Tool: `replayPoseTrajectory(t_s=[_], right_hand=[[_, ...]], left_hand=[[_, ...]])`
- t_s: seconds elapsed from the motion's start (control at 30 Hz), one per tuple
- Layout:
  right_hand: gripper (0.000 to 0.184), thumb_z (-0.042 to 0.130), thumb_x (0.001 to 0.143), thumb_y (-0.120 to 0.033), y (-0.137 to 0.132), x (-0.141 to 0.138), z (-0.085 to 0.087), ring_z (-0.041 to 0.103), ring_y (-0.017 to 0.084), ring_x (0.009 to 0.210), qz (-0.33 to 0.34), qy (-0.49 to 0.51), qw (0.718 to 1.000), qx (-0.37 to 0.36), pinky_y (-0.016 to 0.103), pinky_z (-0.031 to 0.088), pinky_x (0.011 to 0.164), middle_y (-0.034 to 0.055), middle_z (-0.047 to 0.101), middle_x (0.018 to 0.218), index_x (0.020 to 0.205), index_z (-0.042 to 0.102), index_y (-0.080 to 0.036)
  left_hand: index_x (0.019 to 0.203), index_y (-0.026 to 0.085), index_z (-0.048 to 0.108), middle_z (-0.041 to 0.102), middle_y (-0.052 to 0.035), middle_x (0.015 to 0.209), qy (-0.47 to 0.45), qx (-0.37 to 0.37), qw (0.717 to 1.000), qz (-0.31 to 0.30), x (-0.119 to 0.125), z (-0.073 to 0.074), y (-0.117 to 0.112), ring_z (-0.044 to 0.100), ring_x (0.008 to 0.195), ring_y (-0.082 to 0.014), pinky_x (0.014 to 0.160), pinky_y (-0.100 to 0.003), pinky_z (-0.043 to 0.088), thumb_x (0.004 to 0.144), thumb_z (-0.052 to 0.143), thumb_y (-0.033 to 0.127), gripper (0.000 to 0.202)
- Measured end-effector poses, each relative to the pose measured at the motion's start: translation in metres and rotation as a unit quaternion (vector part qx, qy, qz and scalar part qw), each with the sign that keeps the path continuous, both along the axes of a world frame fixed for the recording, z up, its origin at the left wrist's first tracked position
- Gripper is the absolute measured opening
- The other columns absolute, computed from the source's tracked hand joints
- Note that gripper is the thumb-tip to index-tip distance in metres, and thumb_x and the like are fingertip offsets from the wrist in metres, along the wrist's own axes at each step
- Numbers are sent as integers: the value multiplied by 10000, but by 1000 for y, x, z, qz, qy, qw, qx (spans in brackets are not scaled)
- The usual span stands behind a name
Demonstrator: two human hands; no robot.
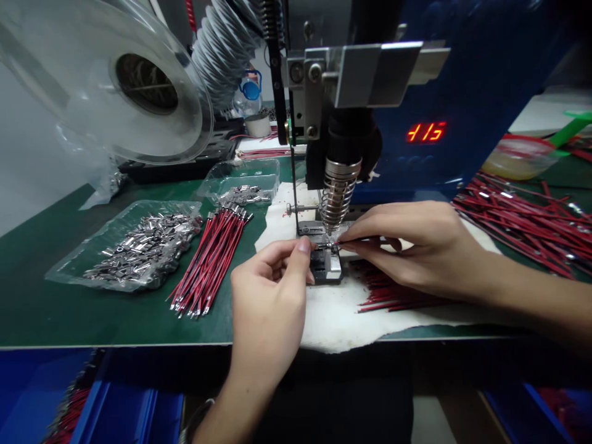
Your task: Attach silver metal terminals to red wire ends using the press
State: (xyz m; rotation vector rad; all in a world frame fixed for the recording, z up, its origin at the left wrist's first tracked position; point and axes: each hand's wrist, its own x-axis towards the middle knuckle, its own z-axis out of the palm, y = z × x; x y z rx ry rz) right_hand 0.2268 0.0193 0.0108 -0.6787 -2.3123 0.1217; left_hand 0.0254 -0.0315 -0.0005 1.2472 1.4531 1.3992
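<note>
Wire (pixel 339 244): thin, dark with a bit of red, only a short end showing past the fingertips, rest mostly hidden by the hand; at the metal fixture (pixel 333 266), just below the pointed tip.
Right hand (pixel 430 250): thumb and forefinger pinching wire, from the right.
Left hand (pixel 271 283): thumb and forefinger drawn together at fixture's left side; cannot tell if gripping anything.
Pointed tip (pixel 335 213): spring coiled around it, above fixture.
Loose wires (pixel 382 302): red and dark, partly under right hand, on white sheet (pixel 333 330).
Wire bundle (pixel 210 262): red and black, metal pieces on far ends.
Clear tray (pixel 69 274): left of bundle, heaped silvery connectors (pixel 143 250).
Blue machine (pixel 407 166): red digits lit.
</note>
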Motion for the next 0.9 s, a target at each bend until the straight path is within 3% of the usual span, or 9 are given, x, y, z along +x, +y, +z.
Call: replayPoseTrajectory(t_s=[0.9], right_hand=[[134, 655, 962, -138, 0, 1, 0, 747, 187, 747, 13, 10, 1000, -15, 306, 566, 667, 57, 810, 925, 1008, 764, -201]], left_hand=[[805, 167, 780, 562, 29, 542, -15, 15, 1000, 2, -1, -4, 1, 426, 479, -76, 458, -198, 346, 897, 731, 320, 185]])
